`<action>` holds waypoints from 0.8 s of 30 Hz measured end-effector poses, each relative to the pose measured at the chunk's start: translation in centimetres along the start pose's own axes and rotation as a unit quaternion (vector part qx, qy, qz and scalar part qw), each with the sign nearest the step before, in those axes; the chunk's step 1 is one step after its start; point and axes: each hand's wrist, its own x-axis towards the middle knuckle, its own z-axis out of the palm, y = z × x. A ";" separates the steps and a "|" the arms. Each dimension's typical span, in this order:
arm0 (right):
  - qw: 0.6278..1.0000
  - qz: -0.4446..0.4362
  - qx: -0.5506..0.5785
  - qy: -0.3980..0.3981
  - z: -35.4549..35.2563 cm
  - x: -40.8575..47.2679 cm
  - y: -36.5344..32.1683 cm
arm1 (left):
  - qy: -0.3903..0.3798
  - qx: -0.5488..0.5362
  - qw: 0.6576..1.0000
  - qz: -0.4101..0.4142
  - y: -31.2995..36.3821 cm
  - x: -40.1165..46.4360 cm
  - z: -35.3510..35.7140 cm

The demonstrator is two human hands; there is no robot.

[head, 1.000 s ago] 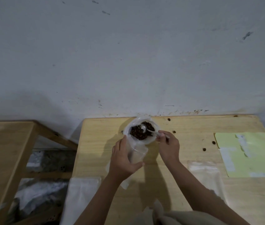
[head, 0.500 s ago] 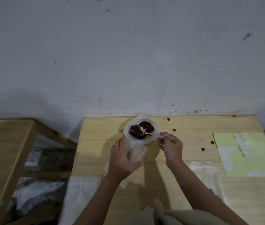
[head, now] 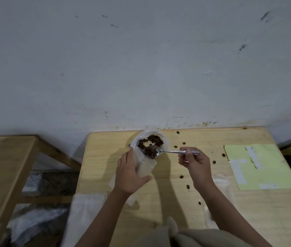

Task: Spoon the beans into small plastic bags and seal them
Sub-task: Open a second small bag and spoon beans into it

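Head view, at our wooden table [head: 159, 202] —

— What are our hands doing?

— Our right hand [head: 193, 162] pinches the handle of a metal spoon [head: 169, 151] between thumb and curled fingers; its bowl, heaped with brown beans [head: 151, 152], hangs just above the mouth of a small plastic bag [head: 145, 166]. Our left hand [head: 129, 172] wraps around that bag, fingers pressed together along its left side, thumb across the front, holding it upright.

— And the bean supply?

— Just behind the small bag, touching it, at the table's far edge by the wall: an open clear bag of beans [head: 151, 139]. Loose beans [head: 181, 176] lie scattered on the table to the right of the spoon.

— Anything else on the table?

— A yellow sheet [head: 258, 166] well to the right of the spoon, and empty pouches [head: 85, 216] near the front edge, left and right of our forearms.
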 end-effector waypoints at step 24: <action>0.983 0.103 -0.150 0.029 2.8 4.2 3.2 | 0.008 -0.040 0.999 0.004 1.3 -0.3 0.0</action>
